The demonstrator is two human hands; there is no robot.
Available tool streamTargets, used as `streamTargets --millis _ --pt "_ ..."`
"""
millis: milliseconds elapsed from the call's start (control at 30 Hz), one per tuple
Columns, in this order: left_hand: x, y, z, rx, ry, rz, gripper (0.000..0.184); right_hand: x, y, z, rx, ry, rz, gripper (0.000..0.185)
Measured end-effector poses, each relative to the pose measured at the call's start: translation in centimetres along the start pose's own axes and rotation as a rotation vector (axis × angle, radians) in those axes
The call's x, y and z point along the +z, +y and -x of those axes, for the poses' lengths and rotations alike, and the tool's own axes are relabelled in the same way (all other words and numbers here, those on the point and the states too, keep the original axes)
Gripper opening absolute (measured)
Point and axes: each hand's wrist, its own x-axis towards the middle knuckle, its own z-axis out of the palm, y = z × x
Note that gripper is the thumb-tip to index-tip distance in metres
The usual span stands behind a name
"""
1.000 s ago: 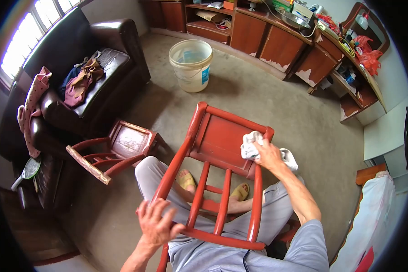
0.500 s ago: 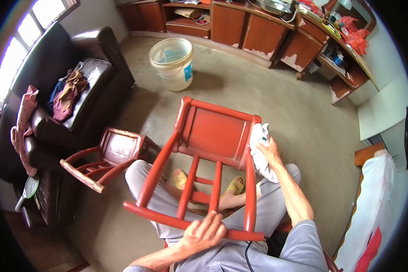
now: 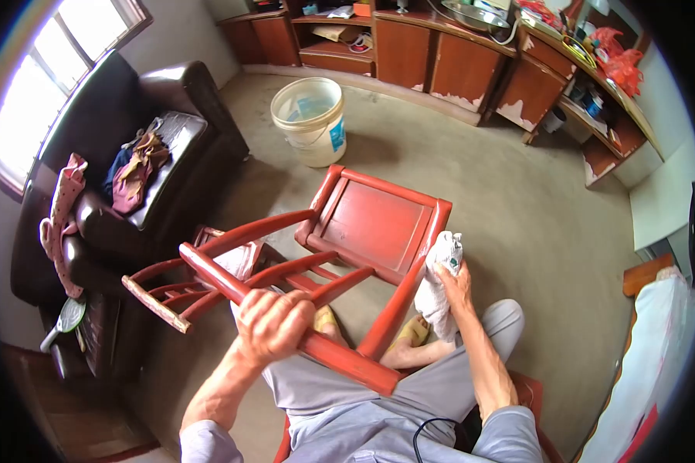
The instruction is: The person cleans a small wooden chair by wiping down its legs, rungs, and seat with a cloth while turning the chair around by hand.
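A red wooden chair (image 3: 374, 224) stands tilted in front of my knees, its seat away from me and its backrest nearest. My left hand (image 3: 274, 324) is wrapped round the top rail of the backrest. In my right hand (image 3: 454, 282) is a white cloth (image 3: 438, 297), bunched up and hanging down beside the right edge of the seat. Behind the backrest, to the left, a smaller worn red chair (image 3: 156, 302) is partly hidden.
A white bucket (image 3: 309, 123) stands on the floor beyond the chair. Dark sofas (image 3: 158, 143) with clothes (image 3: 139, 174) line the left. Wooden cabinets (image 3: 463, 65) run along the back and right. A white-covered piece of furniture (image 3: 645, 370) is at the lower right.
My left hand has moved left and up, now gripping the top rail. The chair has turned, its backrest swinging left over the small chair. The cloth hangs lower, beside the seat.
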Motion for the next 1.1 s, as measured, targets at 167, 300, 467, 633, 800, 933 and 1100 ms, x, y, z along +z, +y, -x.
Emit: streamTargets --millis 167,300,467,633,800,933,1100 --pt "-1.2 -5.2 1.4 -0.098 0.133 0.013 0.02 4.2 -4.7 1.8 -0.165 0.016 -0.056 0.077" --pt "-3.0 -9.7 4.3 -0.105 0.12 0.054 0.018 6.1 -7.9 0.6 -0.222 -0.079 0.019 0.078" --pt "-5.3 -13.0 6.8 -0.03 -0.01 0.138 0.022 8.0 -11.2 -4.5 -0.445 0.129 0.322 0.079" --pt "-5.9 -14.6 8.4 -0.061 -0.057 0.197 0.021 8.6 -15.2 -5.2 -0.57 0.227 0.465 0.071" --pt "-4.9 -15.5 8.4 -0.114 0.092 0.139 0.017 8.3 -14.8 -0.4 -0.588 -0.12 0.717 0.071" --pt "-4.5 -16.0 8.5 -0.119 0.121 0.122 0.016 8.5 -12.3 4.1 -0.524 -0.091 0.537 0.072" --pt "-5.0 -17.0 11.0 -0.127 0.098 0.157 0.016 7.9 -11.3 5.8 -0.514 -0.135 0.477 0.071"
